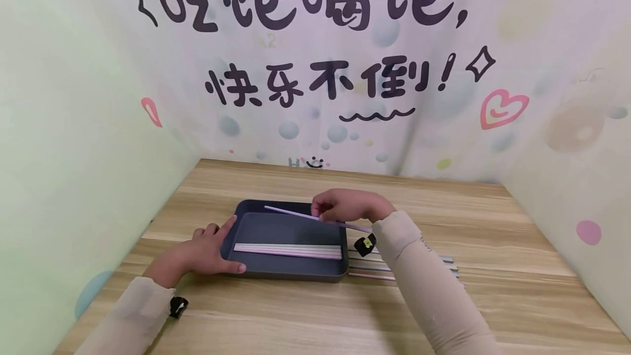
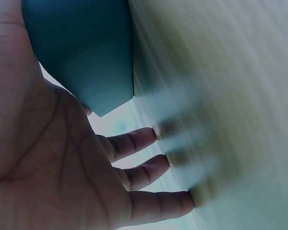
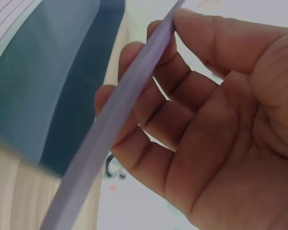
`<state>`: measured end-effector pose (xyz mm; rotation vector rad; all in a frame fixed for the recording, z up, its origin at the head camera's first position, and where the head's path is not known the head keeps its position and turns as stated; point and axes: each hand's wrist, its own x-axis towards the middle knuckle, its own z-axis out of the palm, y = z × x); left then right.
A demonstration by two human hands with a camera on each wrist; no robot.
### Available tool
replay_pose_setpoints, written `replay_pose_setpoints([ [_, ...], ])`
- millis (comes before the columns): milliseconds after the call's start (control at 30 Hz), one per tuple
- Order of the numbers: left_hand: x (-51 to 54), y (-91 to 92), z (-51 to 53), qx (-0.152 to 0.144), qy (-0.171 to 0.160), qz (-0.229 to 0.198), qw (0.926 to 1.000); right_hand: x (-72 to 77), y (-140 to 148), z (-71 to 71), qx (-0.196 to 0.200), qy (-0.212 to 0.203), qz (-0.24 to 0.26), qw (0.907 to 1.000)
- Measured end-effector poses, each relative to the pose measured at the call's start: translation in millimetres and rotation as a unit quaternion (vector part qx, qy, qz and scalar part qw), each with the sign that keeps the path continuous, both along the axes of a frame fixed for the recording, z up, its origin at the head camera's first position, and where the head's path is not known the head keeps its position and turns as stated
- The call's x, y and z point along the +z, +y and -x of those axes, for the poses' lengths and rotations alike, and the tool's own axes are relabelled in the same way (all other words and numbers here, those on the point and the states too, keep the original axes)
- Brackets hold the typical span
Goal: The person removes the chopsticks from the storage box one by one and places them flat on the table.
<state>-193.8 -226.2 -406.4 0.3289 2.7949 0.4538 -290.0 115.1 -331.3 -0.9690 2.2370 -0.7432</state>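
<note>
A lilac chopstick (image 1: 291,212) hangs at a slant above the back right part of a dark grey-blue tray (image 1: 296,275). My right hand (image 1: 345,205) pinches it between thumb and fingers; in the right wrist view the chopstick (image 3: 101,129) crosses in front of the curled fingers. Inside the tray lies a row of several pale white and pink chopsticks (image 1: 288,251), side by side. My left hand (image 1: 204,251) rests against the tray's left end, thumb at the front rim and index finger along the side. Its other fingers (image 2: 144,172) reach down to the table, nearly straight.
More pastel chopsticks (image 1: 372,274) lie on the wooden table (image 1: 276,316) right of the tray, partly hidden under my right forearm. A printed cloth backdrop (image 1: 305,136) closes off the back, with pale walls at both sides. Each wrist wears a small black camera (image 1: 178,307).
</note>
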Motion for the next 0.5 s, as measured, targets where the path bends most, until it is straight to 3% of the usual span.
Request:
replay_pose_setpoints([
  [500, 0.0, 0.0, -2.2, 0.002, 0.001, -0.003, 1.0, -12.3, 80.8, 2.4, -0.059, -0.039, -0.097, 0.9928],
])
